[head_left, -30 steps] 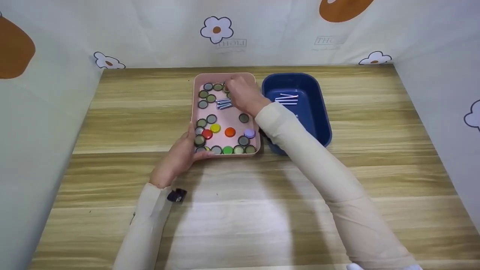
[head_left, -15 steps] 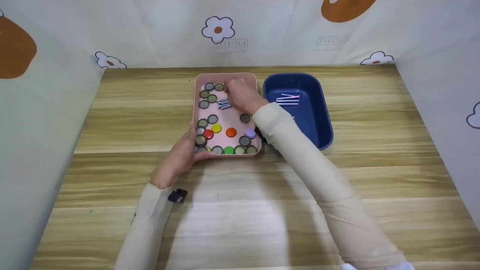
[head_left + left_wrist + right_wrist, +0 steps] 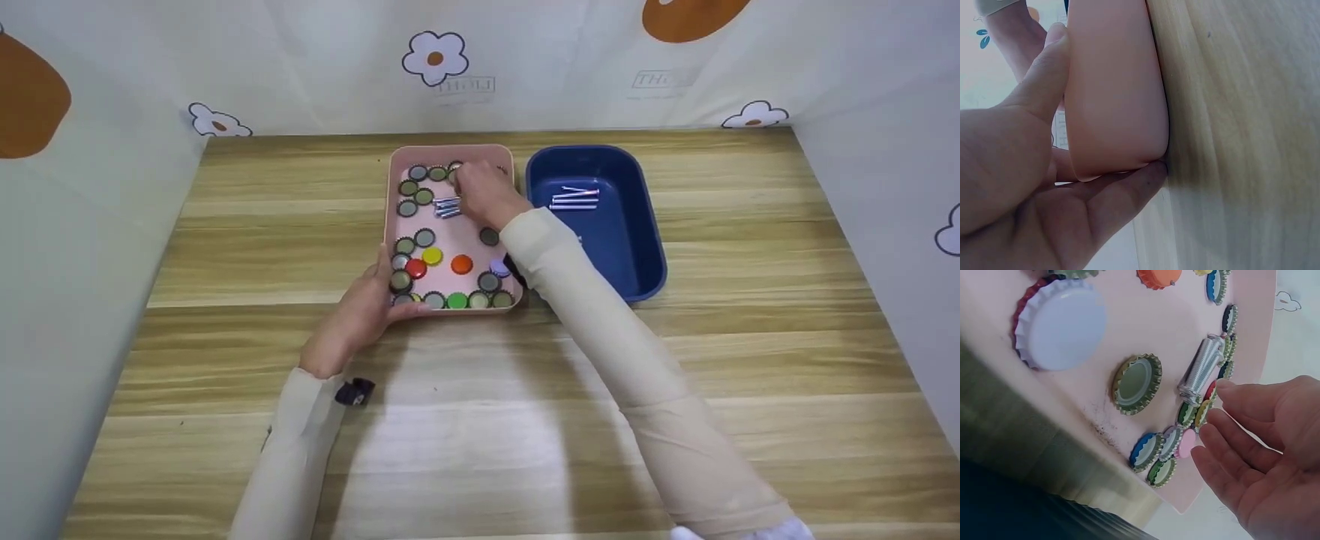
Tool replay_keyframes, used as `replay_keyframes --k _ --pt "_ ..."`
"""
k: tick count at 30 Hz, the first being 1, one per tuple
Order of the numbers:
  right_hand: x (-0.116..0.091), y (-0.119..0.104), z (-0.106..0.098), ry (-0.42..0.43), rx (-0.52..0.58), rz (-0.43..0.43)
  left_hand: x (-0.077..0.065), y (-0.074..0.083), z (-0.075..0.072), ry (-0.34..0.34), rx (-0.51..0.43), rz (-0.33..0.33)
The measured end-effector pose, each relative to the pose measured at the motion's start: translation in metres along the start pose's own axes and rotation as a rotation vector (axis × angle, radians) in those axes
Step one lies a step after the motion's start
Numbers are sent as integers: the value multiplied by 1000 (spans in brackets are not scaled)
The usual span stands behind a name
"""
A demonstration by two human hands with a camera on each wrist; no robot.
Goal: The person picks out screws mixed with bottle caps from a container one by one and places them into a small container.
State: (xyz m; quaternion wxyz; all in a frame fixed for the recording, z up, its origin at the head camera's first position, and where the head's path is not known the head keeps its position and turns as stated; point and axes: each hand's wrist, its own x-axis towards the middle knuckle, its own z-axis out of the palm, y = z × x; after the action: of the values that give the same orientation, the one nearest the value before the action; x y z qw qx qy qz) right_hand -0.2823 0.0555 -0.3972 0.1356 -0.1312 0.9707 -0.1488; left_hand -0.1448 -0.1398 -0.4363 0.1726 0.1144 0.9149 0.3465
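A pink tray (image 3: 454,236) holds several bottle caps, mostly with their hollow undersides up, and a bundle of long silver screws (image 3: 448,207). My left hand (image 3: 358,307) grips its near left corner, thumb along the front wall and fingers against the left side, as the left wrist view also shows. Inside the far right part of the tray is my right hand (image 3: 487,193), over the caps beside the screws. In the right wrist view its fingers are loosely bent and apart, close to a red cap (image 3: 1211,390) and a yellow cap (image 3: 1203,414), with nothing seen between them.
A dark blue tray (image 3: 611,255) stands just right of the pink one, with several silver screws (image 3: 574,201) in it. My right forearm crosses its near left part. A patterned cloth (image 3: 540,67) hangs behind the wooden table (image 3: 480,420).
My right hand has shifted slightly within the pink tray, uncovering caps near the back wall. The right forearm has swung a little to the left. The left hand stays at the corner.
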Motion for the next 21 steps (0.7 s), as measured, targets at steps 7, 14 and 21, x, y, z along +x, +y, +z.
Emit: replay_keyframes --k 7,14,21 --pt "1 2 7 -9 -27 19 0 -1 2 10 -24 24" --pt "-1 1 11 -35 -34 47 1 -1 1 -1 -71 -15" --pt "-3 1 11 -17 -56 30 1 -1 2 -1 -57 -7"
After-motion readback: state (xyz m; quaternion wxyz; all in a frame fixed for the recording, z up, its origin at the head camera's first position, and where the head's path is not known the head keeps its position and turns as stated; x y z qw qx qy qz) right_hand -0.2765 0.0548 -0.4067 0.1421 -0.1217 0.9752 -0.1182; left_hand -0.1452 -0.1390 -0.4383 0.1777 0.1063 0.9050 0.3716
